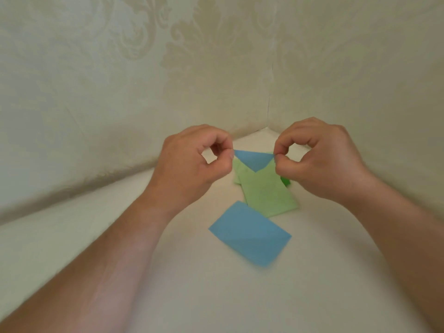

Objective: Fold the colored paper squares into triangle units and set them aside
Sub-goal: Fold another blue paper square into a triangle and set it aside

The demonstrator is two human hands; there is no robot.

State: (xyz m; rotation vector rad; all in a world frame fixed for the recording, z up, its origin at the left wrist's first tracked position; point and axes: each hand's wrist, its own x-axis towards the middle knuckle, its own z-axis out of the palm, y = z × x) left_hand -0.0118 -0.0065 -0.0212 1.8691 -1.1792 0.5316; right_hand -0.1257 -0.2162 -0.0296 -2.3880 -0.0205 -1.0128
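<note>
A: Nearest item?

B: Two bare forearms, one from each lower corner, both cut off by the bottom edge. They cross a cream cloth-covered surface (96, 236).

A: Loose paper on that surface, counted?

B: One blue sheet (249, 233), lying flat, its near corner blurred. Just beyond it, one light green sheet (266, 193), flat, its near-left corner almost touching the blue sheet. A second light green piece (237, 170) pokes out at the far left from under the first; how much of it lies beneath, I cannot tell. One scrap of darker green (286, 181) shows at the right, mostly hidden behind the right hand; its shape cannot be made out.

A: Hands?

B: Two. The left hand (192, 164) and the right hand (319, 162) are raised above the green sheets, knuckles up. Each has thumb and forefinger closed to a ring, clamped on one top corner of a folded piece; the other fingers curl under the palm.

A: The piece held?

B: One blue triangle (254, 161), stretched between the two pinches, long edge uppermost, point hanging down over the light green sheet. It is in the air, clear of the cloth. Its layers cannot be counted from here.

A: Containers?

B: I see none; every sheet lies straight on the cloth.

A: Farthest?

B: Two walls in pale damask-patterned covering (168, 56), meeting in a corner behind the hands.
</note>
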